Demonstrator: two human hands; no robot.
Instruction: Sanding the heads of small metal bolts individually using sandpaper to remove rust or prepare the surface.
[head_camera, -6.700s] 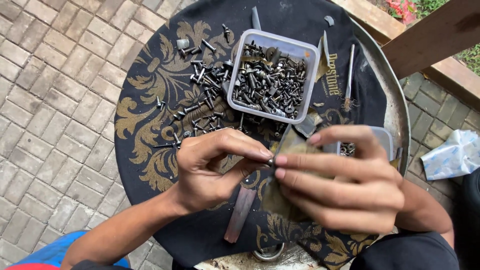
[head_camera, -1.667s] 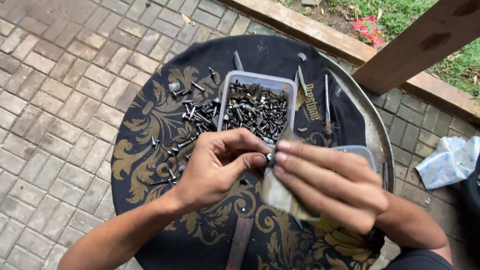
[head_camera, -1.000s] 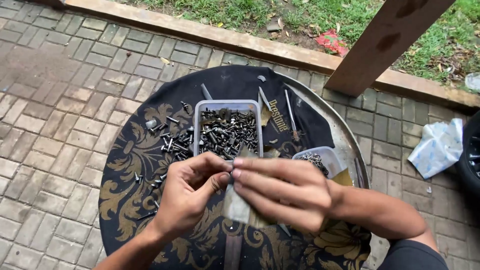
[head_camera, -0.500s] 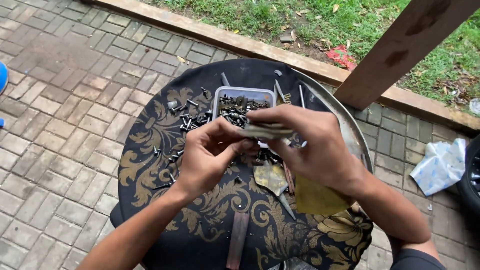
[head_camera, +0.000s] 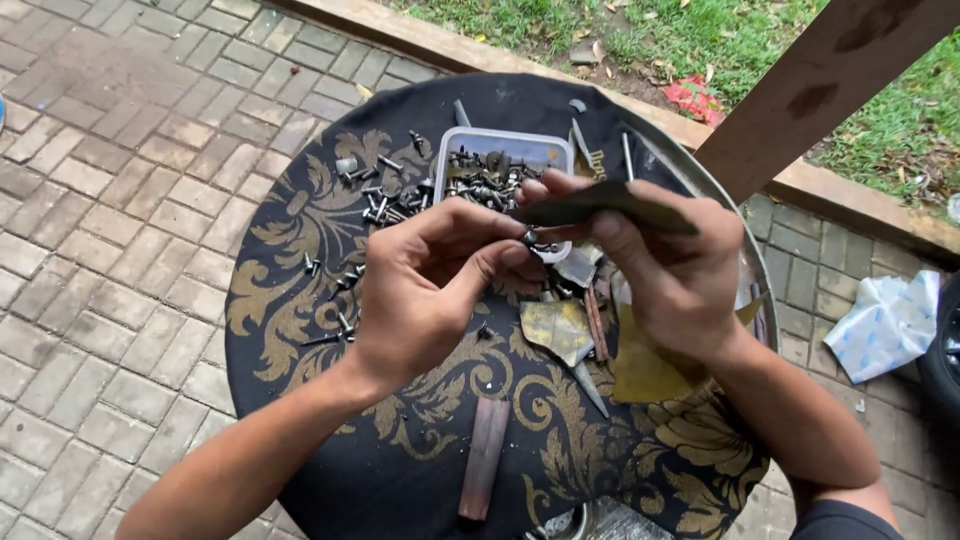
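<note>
My left hand (head_camera: 430, 290) and my right hand (head_camera: 650, 270) meet above a round table covered with a black cloth with gold ornament (head_camera: 300, 300). The left fingertips pinch a small dark screw (head_camera: 530, 240) between the two hands. In my right hand lies a flat dark strip of sandpaper-like sheet (head_camera: 610, 205), gripped between thumb and fingers. Behind the hands stands a clear plastic tub (head_camera: 480, 145) filled with several dark screws and bolts.
Loose screws (head_camera: 385, 200) lie scattered left of the tub. A reddish-brown flat bar (head_camera: 485, 455), yellowish paper scraps (head_camera: 560, 330) and thin metal rods (head_camera: 625, 155) lie on the cloth. A wooden post (head_camera: 830, 80), grass, brick paving and a white plastic bag (head_camera: 885, 325) surround the table.
The view has shifted and moved closer. My hands have risen toward the tub, and the sheet that hung below my right hand is now held up flat in its fingers.
</note>
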